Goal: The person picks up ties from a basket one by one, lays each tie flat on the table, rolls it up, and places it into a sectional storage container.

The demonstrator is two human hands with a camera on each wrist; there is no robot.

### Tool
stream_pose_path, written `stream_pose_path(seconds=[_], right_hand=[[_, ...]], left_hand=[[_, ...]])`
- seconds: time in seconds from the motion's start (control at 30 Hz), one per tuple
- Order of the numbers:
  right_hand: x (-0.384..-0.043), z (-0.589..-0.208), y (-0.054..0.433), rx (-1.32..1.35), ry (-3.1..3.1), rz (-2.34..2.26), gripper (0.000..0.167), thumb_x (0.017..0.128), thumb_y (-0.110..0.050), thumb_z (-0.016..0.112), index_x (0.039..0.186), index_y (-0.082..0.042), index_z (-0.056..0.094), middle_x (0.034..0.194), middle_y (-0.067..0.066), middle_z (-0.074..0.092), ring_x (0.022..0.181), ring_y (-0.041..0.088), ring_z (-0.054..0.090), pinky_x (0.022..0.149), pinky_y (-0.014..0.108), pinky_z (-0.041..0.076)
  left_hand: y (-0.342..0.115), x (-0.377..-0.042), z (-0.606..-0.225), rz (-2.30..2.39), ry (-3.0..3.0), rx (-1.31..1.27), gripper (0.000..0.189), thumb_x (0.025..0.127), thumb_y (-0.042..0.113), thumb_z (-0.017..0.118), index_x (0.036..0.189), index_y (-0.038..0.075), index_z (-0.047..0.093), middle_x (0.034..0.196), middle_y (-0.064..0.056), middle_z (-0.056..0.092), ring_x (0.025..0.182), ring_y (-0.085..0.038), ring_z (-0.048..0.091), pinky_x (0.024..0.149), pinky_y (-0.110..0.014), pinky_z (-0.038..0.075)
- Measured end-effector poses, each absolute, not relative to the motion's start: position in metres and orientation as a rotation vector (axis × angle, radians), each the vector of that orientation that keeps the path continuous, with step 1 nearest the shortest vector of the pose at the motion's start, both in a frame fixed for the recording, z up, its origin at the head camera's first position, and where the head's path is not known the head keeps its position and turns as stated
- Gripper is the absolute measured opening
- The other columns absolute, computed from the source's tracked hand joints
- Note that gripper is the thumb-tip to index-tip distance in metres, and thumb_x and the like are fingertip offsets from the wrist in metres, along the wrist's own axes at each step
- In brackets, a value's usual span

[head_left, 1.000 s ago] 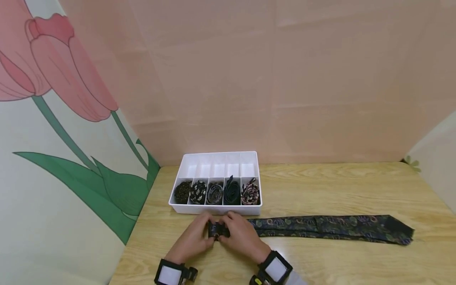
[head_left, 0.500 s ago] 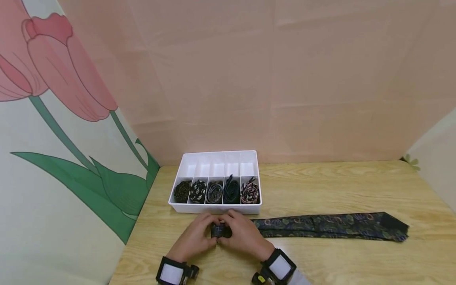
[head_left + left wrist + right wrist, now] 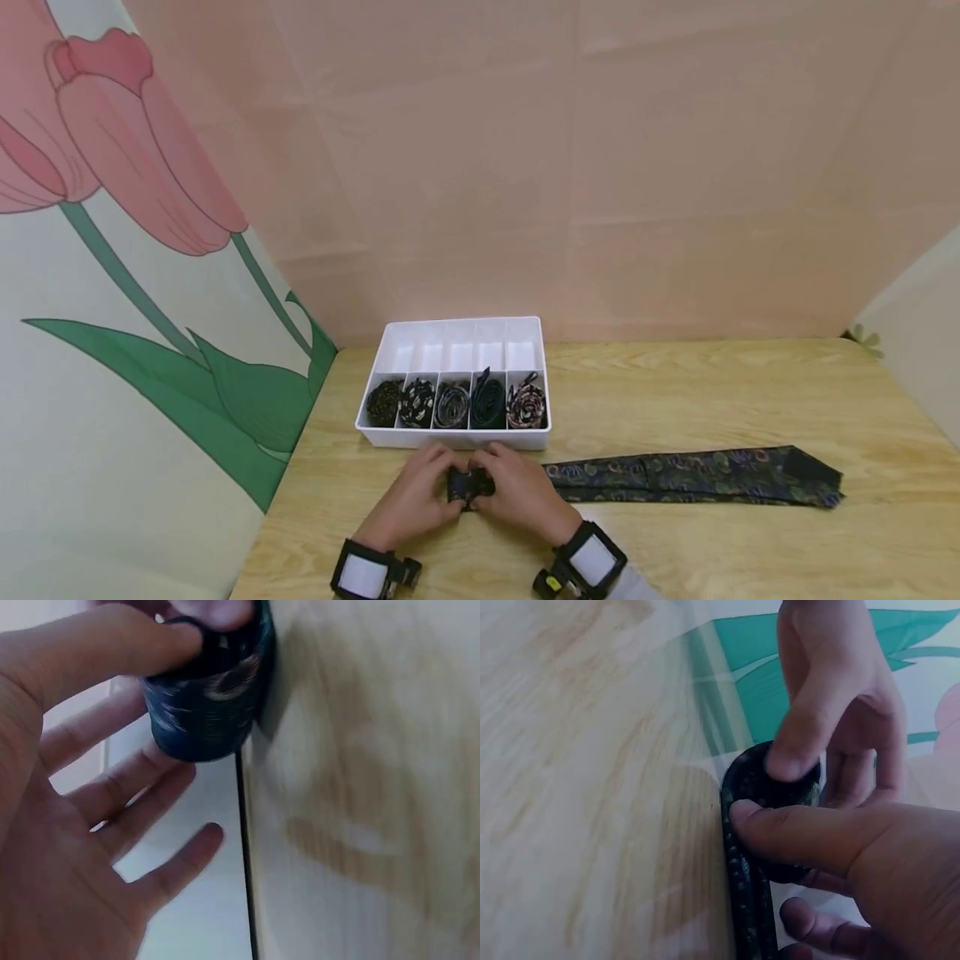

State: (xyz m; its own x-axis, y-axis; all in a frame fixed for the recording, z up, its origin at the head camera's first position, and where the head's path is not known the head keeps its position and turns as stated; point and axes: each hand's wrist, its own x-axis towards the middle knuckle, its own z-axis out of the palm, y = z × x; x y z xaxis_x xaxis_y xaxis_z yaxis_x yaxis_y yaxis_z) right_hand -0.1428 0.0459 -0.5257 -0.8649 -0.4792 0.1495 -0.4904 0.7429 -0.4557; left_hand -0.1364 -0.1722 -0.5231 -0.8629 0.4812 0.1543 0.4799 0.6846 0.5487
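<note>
A dark necktie (image 3: 697,477) with a swirling floral pattern lies stretched along the table, its pointed wide end to the right. Its other end is wound into a roll (image 3: 202,716), which stands on edge. My left hand (image 3: 420,496) pinches the roll from the left, thumb on the near side. From the opposite side my right hand (image 3: 521,492) grips it between thumb and fingers. In the right wrist view both thumbs press on the roll (image 3: 754,776), and the flat length runs off from it. My fingers partly hide the roll in the head view.
Just beyond my hands stands a white divided box (image 3: 453,439). Rolled neckties (image 3: 452,406) fill its front row of compartments; the back row holds nothing visible. A pinkish wall covering (image 3: 570,208) rises behind the wooden table (image 3: 750,550), with a tulip-printed panel (image 3: 187,275) at left.
The tie's wide end has slid left toward my hands, and its flat length is shorter. The roll and both hands have shifted slightly right. The box has stayed put.
</note>
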Motion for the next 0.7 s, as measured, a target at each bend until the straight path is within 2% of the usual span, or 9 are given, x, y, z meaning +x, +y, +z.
stream_pose_path(seconds=[0.23, 0.43, 0.6, 0.7], right_hand=[[-0.1395, -0.5203, 0.0463, 0.831, -2.916, 0.787, 0.05, 0.077, -0.038, 0.092, 0.121, -0.021, 0.073, 0.107, -0.005, 0.064, 0.091, 0.013, 0.063, 0.075, 0.034, 0.055], [-0.1397, -0.5216, 0.0492, 0.752, -2.934, 0.793, 0.045, 0.076, -0.029, 0.093, 0.115, -0.021, 0.073, 0.107, -0.004, 0.067, 0.093, 0.015, 0.067, 0.078, 0.035, 0.058], [-0.1405, -0.521, 0.0511, 0.801, -2.945, 0.823, 0.05, 0.076, -0.035, 0.093, 0.119, -0.022, 0.072, 0.11, -0.004, 0.066, 0.094, 0.015, 0.065, 0.077, 0.034, 0.057], [-0.1403, -0.5216, 0.0518, 0.807, -2.928, 0.808, 0.048, 0.076, -0.033, 0.091, 0.119, -0.021, 0.073, 0.109, -0.005, 0.067, 0.093, 0.015, 0.066, 0.078, 0.034, 0.056]], left_hand=[[-0.1704, -0.1351, -0.5214, 0.936, 2.832, 0.858, 0.036, 0.08, 0.013, 0.088, 0.111, 0.022, 0.07, 0.121, 0.008, 0.064, 0.112, -0.01, 0.063, 0.1, -0.034, 0.057], [-0.1678, -0.1366, -0.5203, 0.969, 2.794, 0.804, 0.048, 0.082, 0.014, 0.088, 0.124, 0.019, 0.066, 0.13, 0.005, 0.065, 0.123, -0.013, 0.062, 0.108, -0.038, 0.055], [-0.168, -0.1367, -0.5191, 0.926, 2.805, 0.817, 0.042, 0.08, 0.015, 0.087, 0.117, 0.023, 0.07, 0.123, 0.008, 0.063, 0.115, -0.01, 0.062, 0.102, -0.036, 0.057], [-0.1668, -0.1376, -0.5207, 0.948, 2.818, 0.856, 0.046, 0.08, 0.017, 0.088, 0.122, 0.023, 0.07, 0.124, 0.008, 0.064, 0.116, -0.01, 0.061, 0.103, -0.036, 0.056]])
